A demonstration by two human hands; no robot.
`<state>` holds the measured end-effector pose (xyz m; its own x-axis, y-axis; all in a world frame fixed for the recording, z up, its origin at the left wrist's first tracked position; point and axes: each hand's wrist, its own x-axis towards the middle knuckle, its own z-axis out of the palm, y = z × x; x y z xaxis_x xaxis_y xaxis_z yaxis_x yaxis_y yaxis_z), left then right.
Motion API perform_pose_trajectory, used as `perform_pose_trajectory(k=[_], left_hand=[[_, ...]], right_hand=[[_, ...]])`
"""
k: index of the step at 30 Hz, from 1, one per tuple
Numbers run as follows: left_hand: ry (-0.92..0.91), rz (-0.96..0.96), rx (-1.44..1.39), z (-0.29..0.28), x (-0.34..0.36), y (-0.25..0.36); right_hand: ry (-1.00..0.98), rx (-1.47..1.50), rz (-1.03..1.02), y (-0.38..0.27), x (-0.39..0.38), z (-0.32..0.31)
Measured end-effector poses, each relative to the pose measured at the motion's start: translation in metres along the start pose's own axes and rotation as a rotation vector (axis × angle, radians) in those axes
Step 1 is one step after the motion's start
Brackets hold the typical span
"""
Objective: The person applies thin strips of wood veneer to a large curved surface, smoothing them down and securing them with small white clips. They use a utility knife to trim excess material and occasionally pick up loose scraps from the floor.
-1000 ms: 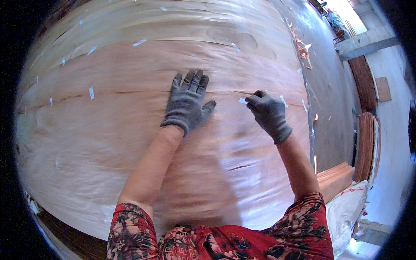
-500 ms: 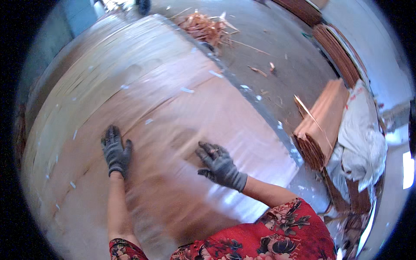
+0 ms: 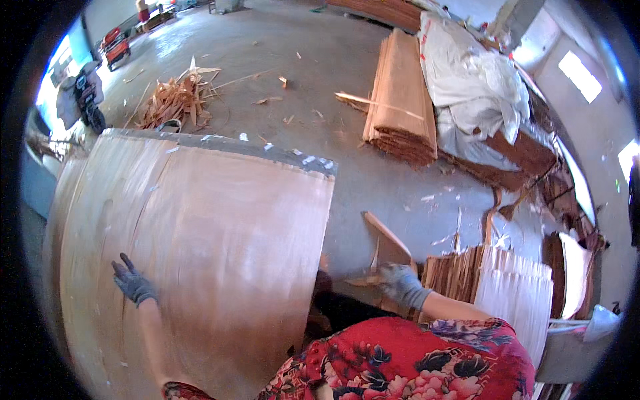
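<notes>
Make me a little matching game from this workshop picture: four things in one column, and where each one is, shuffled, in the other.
Things:
1. Left hand
2. Right hand
3. Heap of wood scraps
4. Crumpled cover

Places:
A. Out to the right of the large wood sheet
B. In the upper right of the picture, white
C. On the floor, beyond the sheet's far edge
D. Over the sheet, fingers spread

Pairs: 1-D, 2-A, 3-C, 4-B
</notes>
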<state>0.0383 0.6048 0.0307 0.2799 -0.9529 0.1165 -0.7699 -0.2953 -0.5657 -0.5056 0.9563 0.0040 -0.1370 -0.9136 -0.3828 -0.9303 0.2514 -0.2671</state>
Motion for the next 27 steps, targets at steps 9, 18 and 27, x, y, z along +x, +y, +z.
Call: perform_pose_trajectory(k=[9, 18, 27], left_hand=[[0.194, 0.197, -0.692, -0.149, -0.095, 0.221], [0.118, 0.102, -0.505, -0.142, -0.100, 0.306], [0.034, 0.029, -0.612, -0.153, -0.105, 0.297]], right_hand=[[0.138, 0.058, 0.061, 0.123, 0.029, 0.052], [0.044, 0.093, -0.058, 0.229, 0.185, -0.079], [0.073, 0.212, -0.490, 0.195, 0.377, -0.172]])
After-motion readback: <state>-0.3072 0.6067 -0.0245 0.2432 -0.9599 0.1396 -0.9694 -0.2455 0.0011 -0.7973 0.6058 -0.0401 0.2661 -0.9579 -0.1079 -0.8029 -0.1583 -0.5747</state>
